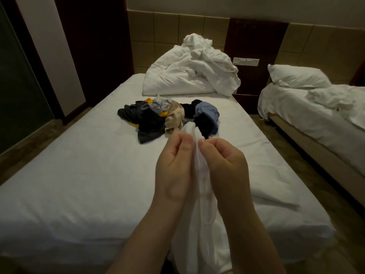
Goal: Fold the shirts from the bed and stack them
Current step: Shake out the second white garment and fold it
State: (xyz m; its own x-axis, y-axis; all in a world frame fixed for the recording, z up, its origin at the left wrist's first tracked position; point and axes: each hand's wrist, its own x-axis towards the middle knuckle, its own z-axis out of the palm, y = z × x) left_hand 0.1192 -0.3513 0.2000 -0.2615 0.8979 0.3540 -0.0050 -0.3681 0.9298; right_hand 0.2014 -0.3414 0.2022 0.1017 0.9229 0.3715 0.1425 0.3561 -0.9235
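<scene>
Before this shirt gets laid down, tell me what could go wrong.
The left hand and right hand pinch the shirt at one bunched spot, so it may spread twisted.
White shirt on the white bed in dim light: edges may be hard to line up.
The pile lies close ahead and could get snagged.

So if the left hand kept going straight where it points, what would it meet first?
Probably the beige garment at the near edge of the clothes pile; the left hand, pinching the white shirt, points toward it. Depth is hard to judge.
</scene>
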